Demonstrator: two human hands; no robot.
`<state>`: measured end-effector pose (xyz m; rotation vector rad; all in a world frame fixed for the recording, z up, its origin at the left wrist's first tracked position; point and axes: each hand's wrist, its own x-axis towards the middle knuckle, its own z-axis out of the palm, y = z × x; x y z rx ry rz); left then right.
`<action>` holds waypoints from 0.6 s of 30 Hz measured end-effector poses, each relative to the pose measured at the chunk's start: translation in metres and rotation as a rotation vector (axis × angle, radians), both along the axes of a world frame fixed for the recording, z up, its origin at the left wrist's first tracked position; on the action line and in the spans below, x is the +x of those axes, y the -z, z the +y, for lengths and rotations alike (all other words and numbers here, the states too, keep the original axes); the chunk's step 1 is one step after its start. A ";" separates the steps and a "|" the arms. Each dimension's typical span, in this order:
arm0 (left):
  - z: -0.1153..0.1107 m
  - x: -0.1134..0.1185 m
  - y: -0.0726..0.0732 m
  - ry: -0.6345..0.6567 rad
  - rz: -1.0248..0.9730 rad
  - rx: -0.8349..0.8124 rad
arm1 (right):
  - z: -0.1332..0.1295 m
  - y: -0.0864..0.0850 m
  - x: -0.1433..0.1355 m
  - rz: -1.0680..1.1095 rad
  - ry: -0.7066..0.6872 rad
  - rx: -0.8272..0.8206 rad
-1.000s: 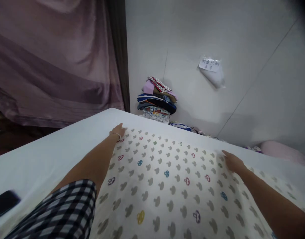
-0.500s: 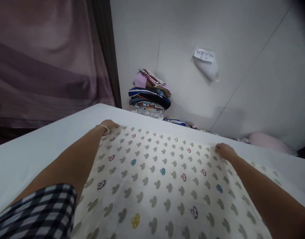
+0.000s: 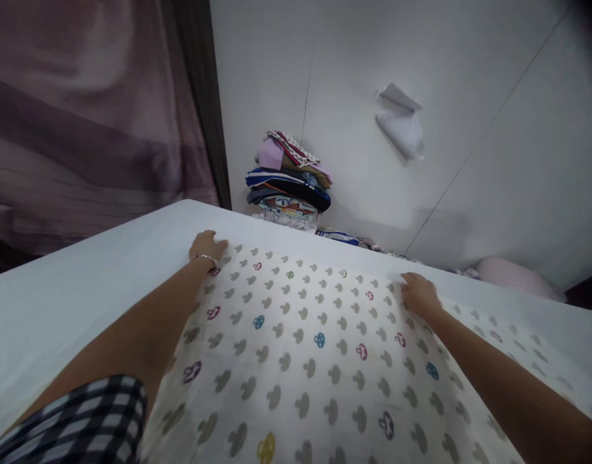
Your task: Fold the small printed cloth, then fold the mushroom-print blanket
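A cream cloth (image 3: 296, 348) printed with grey and coloured mushrooms lies spread over the white tabletop (image 3: 107, 258). At its far left corner rests my left hand (image 3: 207, 247), a bangle on the wrist, with thumb and fingers apart. My right hand (image 3: 420, 295) lies on the far edge further right, fingers stretched forward and loose on the fabric. Between the hands the cloth is nearly flat. To the right of my right forearm, more mushroom-printed fabric (image 3: 499, 335) shows on the table. The near end of the cloth runs out of view.
Beyond the table's far edge stands a stack of folded fabrics (image 3: 291, 180) against the pale wall (image 3: 470, 96). A plastic pouch with paper (image 3: 400, 125) hangs on that wall. A pinkish curtain (image 3: 83, 116) covers the left. A pale pink bundle (image 3: 518, 278) sits behind the table at right.
Both hands have loosened from a pinch on the cloth's far edge. The right hand has shifted slightly left, and the cloth has settled flatter. The paper on the wall has flapped up.
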<state>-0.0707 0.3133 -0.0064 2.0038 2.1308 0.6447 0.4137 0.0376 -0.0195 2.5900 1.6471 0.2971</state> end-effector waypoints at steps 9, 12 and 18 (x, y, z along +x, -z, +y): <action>-0.045 0.038 0.015 0.527 0.339 -0.078 | 0.066 0.001 -0.148 0.381 -0.563 -0.150; -0.042 0.037 0.019 0.492 0.326 -0.183 | 0.076 0.004 -0.154 0.403 -0.501 -0.150; -0.040 0.035 0.016 0.485 0.388 -0.133 | 0.049 -0.005 -0.135 0.400 -0.492 -0.117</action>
